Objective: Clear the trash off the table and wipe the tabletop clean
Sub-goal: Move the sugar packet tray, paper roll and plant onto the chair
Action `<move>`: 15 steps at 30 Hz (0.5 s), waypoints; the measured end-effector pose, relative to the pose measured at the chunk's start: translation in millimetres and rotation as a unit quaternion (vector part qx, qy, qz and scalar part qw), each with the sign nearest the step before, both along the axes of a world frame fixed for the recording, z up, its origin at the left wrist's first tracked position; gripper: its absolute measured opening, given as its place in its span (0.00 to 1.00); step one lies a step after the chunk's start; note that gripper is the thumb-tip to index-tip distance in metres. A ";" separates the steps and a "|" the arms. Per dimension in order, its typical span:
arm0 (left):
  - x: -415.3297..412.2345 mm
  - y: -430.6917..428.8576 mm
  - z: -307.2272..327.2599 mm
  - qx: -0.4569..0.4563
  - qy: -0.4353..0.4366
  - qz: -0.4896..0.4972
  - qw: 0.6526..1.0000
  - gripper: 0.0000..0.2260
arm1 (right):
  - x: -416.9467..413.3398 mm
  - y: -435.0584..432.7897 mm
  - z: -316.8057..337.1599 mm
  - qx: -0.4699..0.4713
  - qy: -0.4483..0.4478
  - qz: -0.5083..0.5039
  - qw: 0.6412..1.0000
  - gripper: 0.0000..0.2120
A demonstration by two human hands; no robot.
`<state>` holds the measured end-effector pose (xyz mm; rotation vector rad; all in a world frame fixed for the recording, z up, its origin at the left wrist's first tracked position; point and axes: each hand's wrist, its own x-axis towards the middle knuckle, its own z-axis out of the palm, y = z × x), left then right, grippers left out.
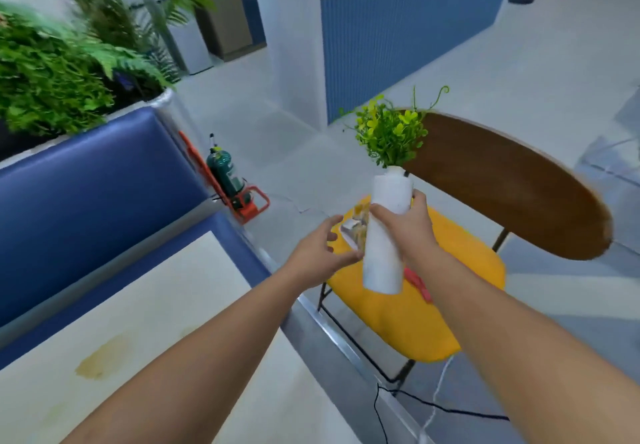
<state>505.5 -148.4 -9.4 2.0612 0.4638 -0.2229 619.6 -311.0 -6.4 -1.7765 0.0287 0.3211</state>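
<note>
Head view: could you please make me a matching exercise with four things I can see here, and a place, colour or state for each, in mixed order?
Things:
1. white vase
2. brownish stain
3. green cylinder
4. chair seat

Place, colour or state:
A. on the floor, in an orange stand
B. yellow
C. held in the right hand
D. on the tabletop

Pairs: 1-C, 2-D, 3-A, 4-B
</note>
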 end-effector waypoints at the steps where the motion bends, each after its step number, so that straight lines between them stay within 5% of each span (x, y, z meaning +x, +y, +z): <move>1: 10.4 -8.1 -5.7 0.005 -0.001 0.000 1.000 0.40 | 8.6 -13.7 -4.8 -0.018 -0.006 -0.003 1.000 0.38; 15: 86.8 -46.4 -105.7 0.146 0.013 0.050 0.988 0.29 | 101.7 -134.0 -101.1 -0.237 -0.003 0.014 0.971 0.37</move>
